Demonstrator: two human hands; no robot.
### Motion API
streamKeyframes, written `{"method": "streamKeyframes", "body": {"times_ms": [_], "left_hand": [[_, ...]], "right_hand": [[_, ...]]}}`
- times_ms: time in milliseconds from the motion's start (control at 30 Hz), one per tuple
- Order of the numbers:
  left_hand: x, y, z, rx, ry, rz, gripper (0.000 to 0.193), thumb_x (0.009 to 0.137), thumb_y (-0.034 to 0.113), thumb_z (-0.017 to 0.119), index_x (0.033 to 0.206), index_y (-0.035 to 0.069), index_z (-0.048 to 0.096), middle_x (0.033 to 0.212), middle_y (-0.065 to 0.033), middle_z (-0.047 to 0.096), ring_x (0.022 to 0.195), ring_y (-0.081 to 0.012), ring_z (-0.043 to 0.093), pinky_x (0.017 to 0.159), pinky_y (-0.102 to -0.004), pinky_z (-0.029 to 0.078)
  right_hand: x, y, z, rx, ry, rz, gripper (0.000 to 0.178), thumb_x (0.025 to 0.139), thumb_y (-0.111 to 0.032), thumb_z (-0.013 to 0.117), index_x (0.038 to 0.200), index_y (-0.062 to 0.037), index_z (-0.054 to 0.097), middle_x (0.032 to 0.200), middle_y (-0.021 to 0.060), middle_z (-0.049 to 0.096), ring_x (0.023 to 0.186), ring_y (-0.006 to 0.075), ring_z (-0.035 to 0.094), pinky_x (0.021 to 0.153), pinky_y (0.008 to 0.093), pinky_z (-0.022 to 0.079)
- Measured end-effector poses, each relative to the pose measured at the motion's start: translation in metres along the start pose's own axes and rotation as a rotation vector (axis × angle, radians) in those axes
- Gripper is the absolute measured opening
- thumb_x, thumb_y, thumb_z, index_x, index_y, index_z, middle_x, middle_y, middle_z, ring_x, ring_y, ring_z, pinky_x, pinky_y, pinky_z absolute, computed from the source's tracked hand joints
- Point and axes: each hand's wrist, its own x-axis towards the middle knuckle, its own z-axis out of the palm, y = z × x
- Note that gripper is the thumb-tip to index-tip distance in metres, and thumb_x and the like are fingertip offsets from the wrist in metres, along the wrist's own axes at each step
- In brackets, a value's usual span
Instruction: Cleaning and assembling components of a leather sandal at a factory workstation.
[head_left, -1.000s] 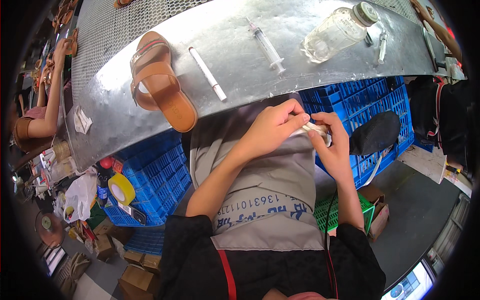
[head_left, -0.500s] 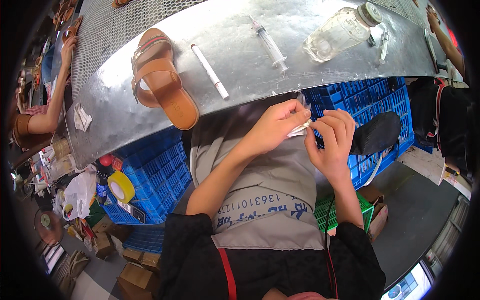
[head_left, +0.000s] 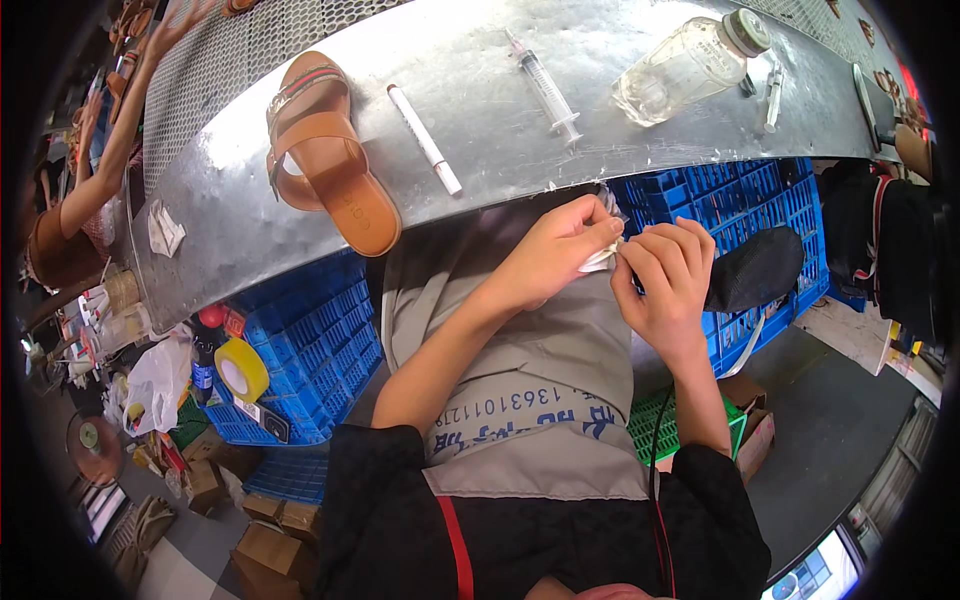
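Over my grey apron (head_left: 520, 350), just off the metal table's near edge, my left hand (head_left: 560, 250) pinches a small crumpled white cloth or tissue (head_left: 600, 260). My right hand (head_left: 668, 280) meets it there, with fingers curled and thumb and fingertip closed at the white piece's edge. On the metal table (head_left: 480, 120) lies a brown sandal (head_left: 345, 180) with a striped strap, its heel over the edge. To its right are a white marker pen (head_left: 424, 140), a clear syringe (head_left: 545, 90) and a glass jar (head_left: 680, 75) lying tilted with its lid on.
A smaller syringe (head_left: 773, 98) lies right of the jar. Blue crates (head_left: 300, 340) stand below the table on both sides, one with a roll of yellow tape (head_left: 243, 370). A perforated belt (head_left: 220, 60) runs beyond the table. Another person's arm (head_left: 120, 160) reaches in at far left.
My hands stay nearly in place, still together at the white piece. At the far left, the other person's arm has moved up and away over the belt.
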Motion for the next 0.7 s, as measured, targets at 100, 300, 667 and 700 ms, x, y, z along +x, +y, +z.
{"method": "streamKeyframes", "body": {"times_ms": [100, 300, 667, 700], "left_hand": [[-0.002, 0.003, 0.0, 0.072, 0.005, -0.027, 0.021, 0.105, 0.024, 0.062, 0.096, 0.006, 0.057, 0.079, 0.0059, 0.053, 0.07, -0.0006, 0.043, 0.056, -0.0211, 0.033], [0.0, 0.007, -0.001, 0.28, -0.081, 0.065, 0.028, 0.101, 0.028, 0.067, 0.089, 0.003, 0.064, 0.076, 0.003, 0.06, 0.069, -0.0038, 0.049, 0.058, -0.0247, 0.039], [-0.001, 0.002, -0.006, 0.747, -0.127, 0.313, 0.015, 0.093, 0.015, 0.061, 0.095, 0.001, 0.064, 0.074, -0.0042, 0.06, 0.069, -0.0098, 0.054, 0.061, -0.0287, 0.042], [0.0, -0.001, -0.006, 0.764, -0.117, 0.384, 0.015, 0.092, 0.014, 0.06, 0.095, 0.0, 0.064, 0.073, -0.0043, 0.058, 0.068, -0.0104, 0.052, 0.061, -0.0292, 0.041]], "right_hand": [[0.001, 0.004, -0.003, 0.097, -0.029, 0.038, 0.024, 0.072, -0.002, 0.077, 0.093, -0.0071, 0.068, 0.094, 0.0049, 0.065, 0.096, 0.0261, 0.064, 0.094, 0.0462, 0.047], [-0.004, 0.015, -0.007, 0.66, -0.11, 0.454, 0.017, 0.074, 0.006, 0.069, 0.085, -0.0048, 0.061, 0.091, 0.0093, 0.063, 0.087, 0.026, 0.061, 0.082, 0.0327, 0.047], [-0.017, 0.026, 0.013, 1.767, -0.04, 1.058, 0.011, 0.085, -0.015, 0.055, 0.083, -0.0072, 0.047, 0.079, 0.0032, 0.052, 0.08, 0.0119, 0.05, 0.073, 0.0269, 0.041], [-0.017, 0.026, 0.013, 1.767, -0.04, 1.058, 0.011, 0.085, -0.015, 0.055, 0.083, -0.0072, 0.047, 0.079, 0.0032, 0.052, 0.08, 0.0119, 0.05, 0.073, 0.0269, 0.041]]}}
